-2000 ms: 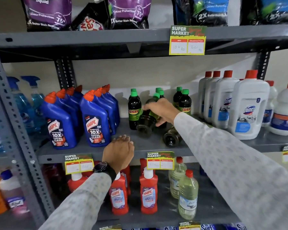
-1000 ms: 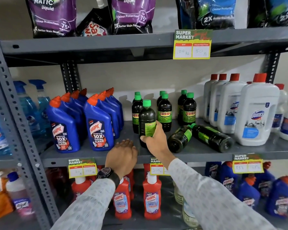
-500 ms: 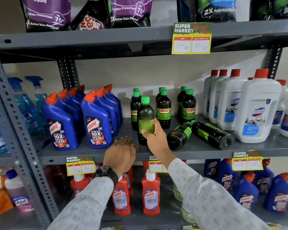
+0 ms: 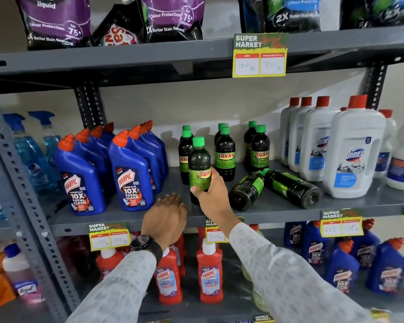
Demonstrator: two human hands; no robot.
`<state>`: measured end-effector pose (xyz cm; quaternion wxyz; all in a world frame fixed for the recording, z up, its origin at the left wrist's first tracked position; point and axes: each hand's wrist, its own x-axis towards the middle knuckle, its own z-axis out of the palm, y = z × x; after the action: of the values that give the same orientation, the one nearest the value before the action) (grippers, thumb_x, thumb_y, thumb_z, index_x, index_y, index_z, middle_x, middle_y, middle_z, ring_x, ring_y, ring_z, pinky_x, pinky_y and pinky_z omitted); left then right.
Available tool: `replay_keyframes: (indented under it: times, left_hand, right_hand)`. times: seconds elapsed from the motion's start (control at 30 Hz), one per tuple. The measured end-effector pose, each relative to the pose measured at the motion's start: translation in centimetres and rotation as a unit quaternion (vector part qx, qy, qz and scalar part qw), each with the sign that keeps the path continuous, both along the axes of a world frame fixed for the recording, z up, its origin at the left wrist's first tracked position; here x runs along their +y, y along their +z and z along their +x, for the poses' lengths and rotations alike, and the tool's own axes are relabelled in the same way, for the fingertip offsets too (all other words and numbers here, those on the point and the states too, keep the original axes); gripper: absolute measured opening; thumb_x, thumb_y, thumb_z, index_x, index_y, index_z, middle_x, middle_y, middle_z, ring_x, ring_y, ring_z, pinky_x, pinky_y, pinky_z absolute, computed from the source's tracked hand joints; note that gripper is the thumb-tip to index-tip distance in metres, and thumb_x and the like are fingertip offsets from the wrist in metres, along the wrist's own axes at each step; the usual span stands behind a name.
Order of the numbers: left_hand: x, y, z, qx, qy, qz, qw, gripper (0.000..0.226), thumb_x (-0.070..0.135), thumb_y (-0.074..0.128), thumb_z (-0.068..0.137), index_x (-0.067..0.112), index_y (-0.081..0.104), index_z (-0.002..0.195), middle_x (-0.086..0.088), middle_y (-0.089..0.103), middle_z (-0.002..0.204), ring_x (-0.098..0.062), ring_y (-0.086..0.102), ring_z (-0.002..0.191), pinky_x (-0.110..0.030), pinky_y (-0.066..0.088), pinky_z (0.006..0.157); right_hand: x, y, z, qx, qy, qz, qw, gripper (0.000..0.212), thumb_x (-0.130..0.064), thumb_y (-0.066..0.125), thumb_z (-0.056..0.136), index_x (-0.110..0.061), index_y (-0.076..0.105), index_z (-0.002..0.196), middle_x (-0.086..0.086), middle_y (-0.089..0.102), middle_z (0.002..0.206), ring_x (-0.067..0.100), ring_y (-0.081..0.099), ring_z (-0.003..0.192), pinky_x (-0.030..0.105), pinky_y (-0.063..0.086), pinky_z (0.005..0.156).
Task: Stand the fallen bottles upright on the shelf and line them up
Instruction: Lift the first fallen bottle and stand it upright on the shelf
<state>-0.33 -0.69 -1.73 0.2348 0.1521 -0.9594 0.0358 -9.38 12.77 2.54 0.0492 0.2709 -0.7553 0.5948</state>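
Right hand [image 4: 210, 192] is wrapped around the lower half of an upright Sunny bottle [image 4: 199, 166] at the shelf [image 4: 278, 210] front. Left hand [image 4: 166, 220] rests flat, fingers together, on the shelf edge. Two fallen bottles [image 4: 289, 187] lie just right of the held one.

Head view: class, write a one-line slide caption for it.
Right hand stands a Sunny bottle upright; two fallen bottles lie beside it.
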Motion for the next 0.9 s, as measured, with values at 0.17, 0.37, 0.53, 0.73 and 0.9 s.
replay_keyframes:
  times: [0.17, 0.37, 0.53, 0.73, 0.9]
  left_hand:
    - [0.0, 0.0, 0.0, -0.001, -0.003, -0.011, 1.000, 0.073, 0.042, 0.006, 0.098, 0.010, 0.052, 0.145, -0.011, 0.054, 0.152, -0.023, 0.050, 0.141, -0.038, 0.035, 0.121]
    - [-0.1, 0.0, -0.1, -0.012, 0.000, -0.029, 1.000, 0.073, 0.041, 0.005, 0.098, 0.009, 0.052, 0.145, -0.011, 0.053, 0.152, -0.024, 0.049, 0.142, -0.039, 0.036, 0.121]
    - [0.0, 0.1, 0.1, -0.010, 0.000, -0.031, 0.999, 0.073, 0.041, 0.005, 0.098, 0.009, 0.051, 0.145, -0.012, 0.053, 0.152, -0.024, 0.049, 0.141, -0.039, 0.037, 0.120]
    - [0.2, 0.2, 0.2, -0.014, -0.001, -0.015, 1.000, 0.070, 0.039, 0.009, 0.100, 0.007, 0.049, 0.146, -0.013, 0.051, 0.153, -0.026, 0.047, 0.143, -0.040, 0.034, 0.122]
    - [0.4, 0.4, 0.1, 0.017, -0.001, 0.006, 1.000, 0.071, 0.041, 0.009, 0.098, 0.009, 0.052, 0.144, -0.011, 0.052, 0.153, -0.023, 0.047, 0.143, -0.040, 0.033, 0.122]
  right_hand:
    - [-0.3, -0.2, 0.2, 0.010, -0.018, 0.008, 1.000, 0.089, -0.025, 0.087, 0.080, -0.016, 0.036, 0.151, 0.007, 0.041, 0.139, 0.024, 0.043, 0.130, 0.032, 0.040, 0.107]
    - [-0.3, -0.1, 0.1, -0.001, 0.002, -0.004, 1.000, 0.078, -0.019, 0.080, 0.080, -0.025, 0.042, 0.148, 0.000, 0.059, 0.134, 0.018, 0.059, 0.123, 0.044, 0.049, 0.109]
    - [-0.6, -0.4, 0.5, 0.012, -0.028, -0.014, 0.999, 0.083, -0.023, 0.090, 0.074, -0.017, 0.041, 0.140, 0.004, 0.050, 0.133, 0.026, 0.051, 0.127, 0.047, 0.048, 0.108]
    - [-0.1, 0.2, 1.3, 0.019, -0.033, 0.013, 0.999, 0.100, -0.031, 0.090, 0.075, -0.013, 0.030, 0.154, 0.009, 0.043, 0.144, 0.028, 0.043, 0.137, 0.045, 0.042, 0.114]
    - [2.7, 4.5, 3.2, 0.114, -0.028, 0.031, 0.993, 0.098, -0.039, 0.076, 0.091, -0.015, 0.014, 0.164, 0.010, 0.031, 0.163, 0.024, 0.030, 0.150, 0.028, 0.023, 0.116]
